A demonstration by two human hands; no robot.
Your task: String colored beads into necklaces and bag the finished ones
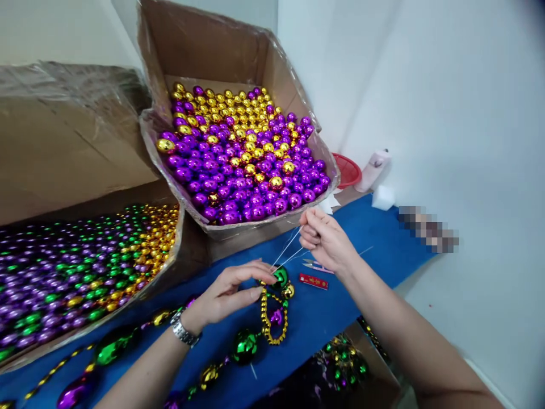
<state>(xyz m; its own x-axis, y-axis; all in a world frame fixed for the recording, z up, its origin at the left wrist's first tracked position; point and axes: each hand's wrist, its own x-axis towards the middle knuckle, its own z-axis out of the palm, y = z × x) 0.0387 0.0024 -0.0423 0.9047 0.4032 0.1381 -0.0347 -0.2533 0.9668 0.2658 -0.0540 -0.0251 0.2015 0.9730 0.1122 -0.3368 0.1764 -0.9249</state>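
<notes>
Blue cloth (327, 315) covers the work surface, which runs below pale walls. At far left stands a cardboard box (72, 136) of small purple, green and gold beads (72, 284). In front of it, a beaded garland (113, 345) lies along the cloth in loose curves; parts that cross or twist could snag if drawn up.

Left hand (232, 289), with a metal watch (184, 329) on its wrist, is partly open, thumb apart from the fingers. Its fingertips are at a green ball (280, 276); whether they grip it or the thread cannot be told. A small gold bead loop (275, 341) hangs just below, and could be caught in a knot by mistake.

Behind, a larger carton (208, 40) holds purple and gold balls (251, 170); a knock to its low front edge might spill some.

White thread (287, 259) runs taut from the green ball to the right hand (321, 236), whose fingers are curled closed on it. Too hard a pull could snap it; a slack grip could let it slip. Scissors (315, 265) and a red packet (314, 281) lie just below that hand; loose ends could tangle on the blades.
</notes>
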